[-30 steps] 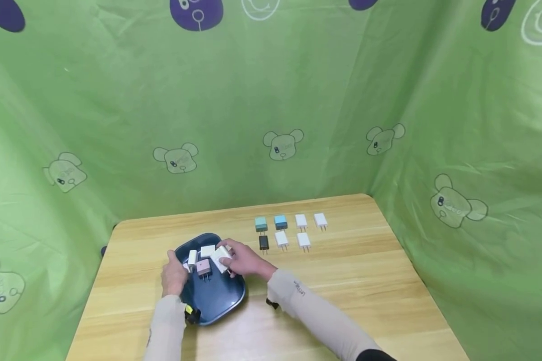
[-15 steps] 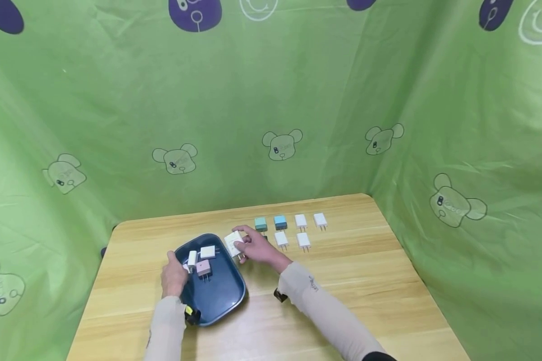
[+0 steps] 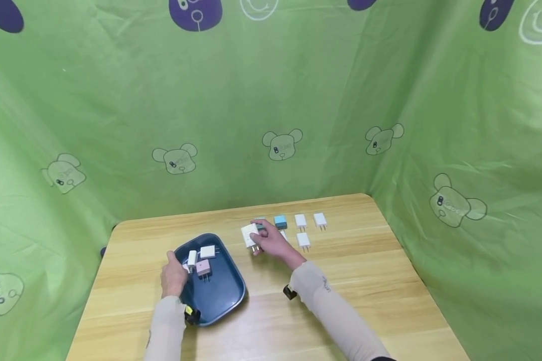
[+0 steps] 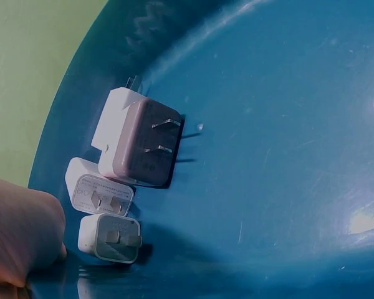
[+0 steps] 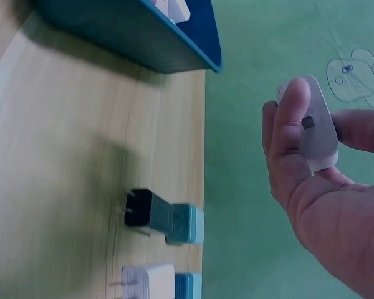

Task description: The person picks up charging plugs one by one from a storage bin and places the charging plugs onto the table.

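My right hand [image 3: 273,242] pinches a white charger plug [image 3: 249,234] between thumb and fingers, its metal prongs pointing down toward me. In the right wrist view that charger [image 5: 321,128] is held up above the tabletop. My left hand [image 3: 173,276] grips the left rim of a dark blue basin [image 3: 219,301]. Inside the basin, near that hand, lie a pink charger [image 3: 203,266] and a few white ones, including a white charger [image 3: 208,251] by the far side. The left wrist view shows two small white chargers [image 4: 109,237] close beside the left hand.
More chargers stand in two rows at the back: a blue one [image 3: 280,221] and white ones [image 3: 303,239]. A black charger [image 5: 151,208] and a green one [image 5: 190,223] show in the right wrist view. Green curtain [image 3: 235,100] hangs behind the wooden table [image 3: 343,281].
The right hand has lifted the white charger out of the basin and carried it right, over the table toward the rows. The left hand and basin have stayed in place.
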`<state>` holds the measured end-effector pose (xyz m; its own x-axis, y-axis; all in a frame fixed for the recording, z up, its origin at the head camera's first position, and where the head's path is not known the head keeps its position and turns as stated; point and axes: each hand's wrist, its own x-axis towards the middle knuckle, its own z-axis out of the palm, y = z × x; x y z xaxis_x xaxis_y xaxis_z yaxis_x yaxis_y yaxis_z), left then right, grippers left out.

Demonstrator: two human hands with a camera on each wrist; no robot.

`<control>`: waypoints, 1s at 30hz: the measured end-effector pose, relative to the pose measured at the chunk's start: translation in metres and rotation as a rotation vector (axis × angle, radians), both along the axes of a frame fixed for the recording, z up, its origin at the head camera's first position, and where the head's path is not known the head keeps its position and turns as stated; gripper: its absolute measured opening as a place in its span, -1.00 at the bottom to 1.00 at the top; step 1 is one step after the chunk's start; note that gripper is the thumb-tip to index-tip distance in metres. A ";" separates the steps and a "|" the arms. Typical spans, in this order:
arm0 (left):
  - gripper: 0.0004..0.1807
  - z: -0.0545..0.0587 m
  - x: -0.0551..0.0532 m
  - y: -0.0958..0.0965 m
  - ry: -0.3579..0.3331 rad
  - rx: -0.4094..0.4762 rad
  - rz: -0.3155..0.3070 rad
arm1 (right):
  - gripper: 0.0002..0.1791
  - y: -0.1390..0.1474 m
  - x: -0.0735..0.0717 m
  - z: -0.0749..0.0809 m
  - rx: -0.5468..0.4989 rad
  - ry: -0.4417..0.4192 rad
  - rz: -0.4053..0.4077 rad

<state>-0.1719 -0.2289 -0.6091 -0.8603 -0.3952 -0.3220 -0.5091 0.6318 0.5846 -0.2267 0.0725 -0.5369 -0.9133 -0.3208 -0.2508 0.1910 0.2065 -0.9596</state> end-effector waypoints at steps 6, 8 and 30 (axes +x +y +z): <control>-0.45 0.003 -0.001 0.000 0.013 0.009 0.003 | -0.31 0.015 -0.008 0.004 -0.050 -0.021 -0.034; -0.46 0.003 -0.002 0.000 0.017 0.014 0.006 | -0.27 0.019 -0.010 0.006 -0.074 -0.021 -0.050; -0.48 -0.001 0.001 0.000 0.020 0.005 -0.003 | -0.16 0.065 -0.019 0.001 -0.041 -0.017 -0.236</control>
<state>-0.1711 -0.2288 -0.6098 -0.8678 -0.3912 -0.3064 -0.4953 0.6305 0.5977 -0.2459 0.1371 -0.5358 -0.9599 -0.1095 -0.2581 0.2456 0.1154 -0.9625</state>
